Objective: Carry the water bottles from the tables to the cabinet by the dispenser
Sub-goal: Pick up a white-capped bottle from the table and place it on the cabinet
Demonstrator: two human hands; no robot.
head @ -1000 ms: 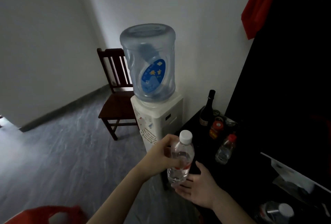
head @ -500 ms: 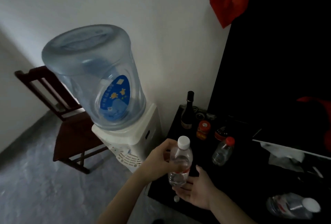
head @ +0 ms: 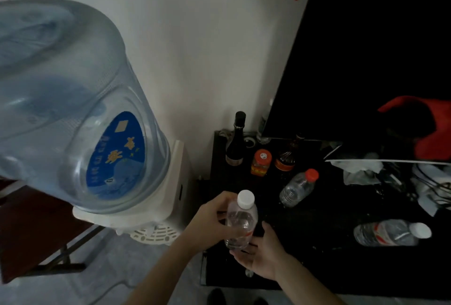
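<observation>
My left hand grips a clear water bottle with a white cap, upright above the front left corner of the black cabinet. My right hand lies palm up with straight fingers under the bottle's base. A red-capped clear bottle stands tilted on the cabinet further back. Another white-capped bottle lies on its side at the right. The water dispenser with its big blue jug stands just left of the cabinet.
At the cabinet's back stand a dark wine bottle, an orange-lidded jar and a dark jar. Crumpled white paper and cables lie at the right. A black screen rises behind. A wooden chair is at the left.
I have stepped closer to the cabinet and the view has tipped down. The bottle, held by both hands as before, is now over the cabinet's front left corner.
</observation>
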